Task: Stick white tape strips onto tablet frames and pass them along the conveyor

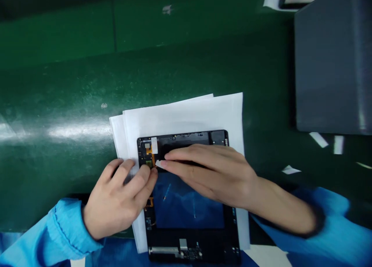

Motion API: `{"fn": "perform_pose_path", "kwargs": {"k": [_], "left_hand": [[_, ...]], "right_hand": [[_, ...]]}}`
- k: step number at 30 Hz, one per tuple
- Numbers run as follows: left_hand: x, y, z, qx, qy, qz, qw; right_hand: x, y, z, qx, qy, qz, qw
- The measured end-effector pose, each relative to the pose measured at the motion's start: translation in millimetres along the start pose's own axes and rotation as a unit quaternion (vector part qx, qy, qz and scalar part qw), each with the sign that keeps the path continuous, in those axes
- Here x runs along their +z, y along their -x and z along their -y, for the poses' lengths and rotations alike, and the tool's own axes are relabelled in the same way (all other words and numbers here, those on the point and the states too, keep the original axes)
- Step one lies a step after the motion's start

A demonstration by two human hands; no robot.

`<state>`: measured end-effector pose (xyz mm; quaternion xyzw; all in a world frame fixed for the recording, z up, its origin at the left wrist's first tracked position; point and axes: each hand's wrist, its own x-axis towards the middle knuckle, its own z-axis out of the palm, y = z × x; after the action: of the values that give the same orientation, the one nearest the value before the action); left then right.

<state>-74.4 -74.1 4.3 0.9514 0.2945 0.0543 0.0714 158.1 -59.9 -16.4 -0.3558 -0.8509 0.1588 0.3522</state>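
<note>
An opened black tablet housing [186, 205] lies on a stack of white paper sheets [180, 114], its bare circuit parts showing along the top and bottom. A dark panel in its middle reflects blue. My right hand [209, 174] reaches in from the right, fingertips pinched on a small white film tab [159, 164] beside an orange flex cable [150, 152]. A white tape strip [154, 145] sits just above that cable. My left hand [119, 201] grips the housing's left edge, covering part of the board there.
A dark green mat [69, 88] lies under the paper, with small white scraps [290, 170] on it. A grey box [334, 61] stands at the upper right. Blue sleeves [61, 236] cover my forearms at the bottom of the view.
</note>
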Motion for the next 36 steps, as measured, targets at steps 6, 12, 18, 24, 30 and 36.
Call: {"fn": "perform_pose_path", "kwargs": {"k": [6,12,18,24,30,36], "left_hand": [[0.1,1,0,-0.002,0.008,-0.001,1.000],[-0.4,1,0,0.003,0.006,0.003,1.000],[-0.5,0,0,0.002,-0.006,0.010,1.000],[-1.6,-2,-1,-0.005,-0.010,0.015,1.000],[-2.3,-4,-1,-0.006,-0.013,0.004,1.000],[-1.0,-3,-1,-0.005,-0.005,0.002,1.000]], "right_hand": [[-1,16,9,-0.027,0.006,0.049,0.998],[3,21,11,-0.011,-0.004,0.064,0.998],[3,14,10,-0.014,0.005,0.080,0.997],[-1,13,9,-0.012,0.020,0.035,0.999],[2,4,3,-0.051,0.077,0.018,0.996],[5,-2,-4,-0.068,0.069,0.079,0.992]]}}
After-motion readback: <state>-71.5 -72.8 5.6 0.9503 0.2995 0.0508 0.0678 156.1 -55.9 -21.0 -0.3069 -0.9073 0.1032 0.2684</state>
